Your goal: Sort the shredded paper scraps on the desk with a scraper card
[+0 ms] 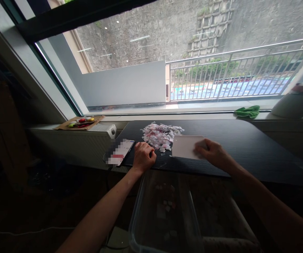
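On the dark table (220, 137) lies a heap of small pale paper scraps (159, 135), some with pinkish marks. My right hand (210, 150), slightly blurred, grips the right edge of a flat white card (184, 146). The card's left edge reaches the right side of the heap; whether it touches the scraps I cannot tell. Curled into a loose fist, my left hand (144, 154) rests at the table's front edge, just left of the heap. Nothing shows in its fingers. A phone (125, 151) with a lit screen, partly blurred out, lies left of that hand.
Below the table's front edge stands a clear plastic bin (137, 225) with a few pale pieces inside. A radiator (88, 146) is at left, with cardboard (64, 125) and colourful items above it. A green cloth (247, 111) lies on the windowsill.
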A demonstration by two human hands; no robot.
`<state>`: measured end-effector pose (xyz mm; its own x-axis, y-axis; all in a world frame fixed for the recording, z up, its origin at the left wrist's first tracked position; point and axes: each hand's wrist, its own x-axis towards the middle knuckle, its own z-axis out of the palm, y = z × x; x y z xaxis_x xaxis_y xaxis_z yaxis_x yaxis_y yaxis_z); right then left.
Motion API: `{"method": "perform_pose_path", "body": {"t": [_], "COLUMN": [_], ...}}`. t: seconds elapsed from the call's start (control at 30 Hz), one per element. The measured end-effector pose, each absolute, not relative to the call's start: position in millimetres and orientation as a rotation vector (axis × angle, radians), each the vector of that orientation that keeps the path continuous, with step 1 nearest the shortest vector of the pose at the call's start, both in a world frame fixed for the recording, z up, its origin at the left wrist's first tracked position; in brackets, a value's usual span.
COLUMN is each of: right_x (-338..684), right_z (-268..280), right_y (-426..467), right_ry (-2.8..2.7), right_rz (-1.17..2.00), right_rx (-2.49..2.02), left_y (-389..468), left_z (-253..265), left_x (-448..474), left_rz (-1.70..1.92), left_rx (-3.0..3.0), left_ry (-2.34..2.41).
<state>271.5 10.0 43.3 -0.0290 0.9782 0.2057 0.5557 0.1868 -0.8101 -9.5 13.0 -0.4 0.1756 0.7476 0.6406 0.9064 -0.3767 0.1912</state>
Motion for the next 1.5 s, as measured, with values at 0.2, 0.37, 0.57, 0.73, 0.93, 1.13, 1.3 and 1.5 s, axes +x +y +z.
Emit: {"method": "perform_pose_path", "body": {"t": [0.2, 0.37, 0.57, 0.73, 0.93, 1.13, 1.3, 1.5], "right_x": [329.6, 309.7, 261.0, 305.5, 348.2, 357.7, 362.3, 369.6], "right_z": [57.0, 53.4, 39.1, 48.4, 62.1, 48.6, 45.4, 51.0], "right_y": [-9.0, 10.1, 55.8, 50.9, 31.3, 24.6, 15.8, 7.1], "right_ry": [-1.726, -1.530, -1.469, -1.582, -1.669, -1.579, -1.555, -1.601], "right_rz": [0.652, 0.965, 1.267, 1.527, 1.469, 1.484, 1.528, 1.521], "right_rx": [-1.537, -1.320, -1.201, -1.228, -1.317, -1.351, -1.343, -1.346], "left_y": [13.2, 13.0, 13.0, 12.8, 13.3, 14.2, 14.8, 14.5], "left_z": [-1.0, -1.9, -2.4, -1.5, -1.3, -1.7, -1.9, -2.6], "left_x": [-9.8, -9.9, -11.1, -10.9, -11.5, -13.2, -14.5, -14.0], "left_rz": [-0.995, -0.973, -0.968, -0.975, -0.981, -0.962, -0.952, -0.970], "left_rx": [-2.213, -2.200, -2.200, -2.194, -2.213, -2.209, -2.211, -2.198], "left_ry": [-1.575, -1.583, -1.579, -1.574, -1.560, -1.558, -1.551, -1.555]}}
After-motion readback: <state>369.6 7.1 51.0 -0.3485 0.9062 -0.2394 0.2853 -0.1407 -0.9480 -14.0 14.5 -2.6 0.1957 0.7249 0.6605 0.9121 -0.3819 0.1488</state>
